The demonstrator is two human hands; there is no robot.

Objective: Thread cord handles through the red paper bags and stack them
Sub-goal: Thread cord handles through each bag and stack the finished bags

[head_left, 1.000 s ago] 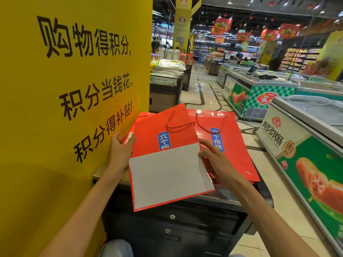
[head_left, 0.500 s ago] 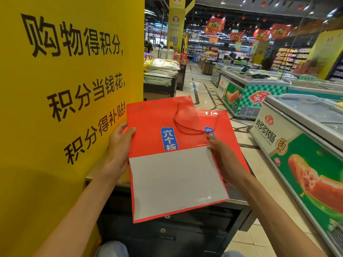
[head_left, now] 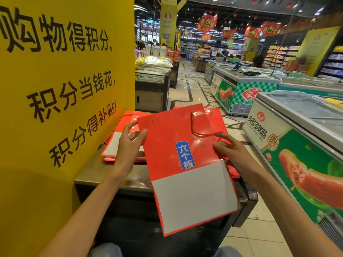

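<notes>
The flat red paper bag [head_left: 178, 145] has tilted up, exposing its empty left eyelet [head_left: 152, 122]. Left hand [head_left: 128, 145] pinches its edge; right hand [head_left: 228, 147] pinches the twisted red cord [head_left: 193, 125], ready for threading

Yellow sign panel [head_left: 61, 89] with black printed characters stands along the left edge of the metal surface [head_left: 92, 173]. Dark cabinet front [head_left: 133, 219] sits below the surface. Chest freezers [head_left: 300, 130] with glass lids and printed food graphics line the right side of a tiled aisle floor [head_left: 191, 93]. White sacks [head_left: 154, 64] are piled on a display stand behind the panel. Red banners [head_left: 207, 23] hang from the ceiling. Stocked shelves [head_left: 278, 54] stand far right.
</notes>
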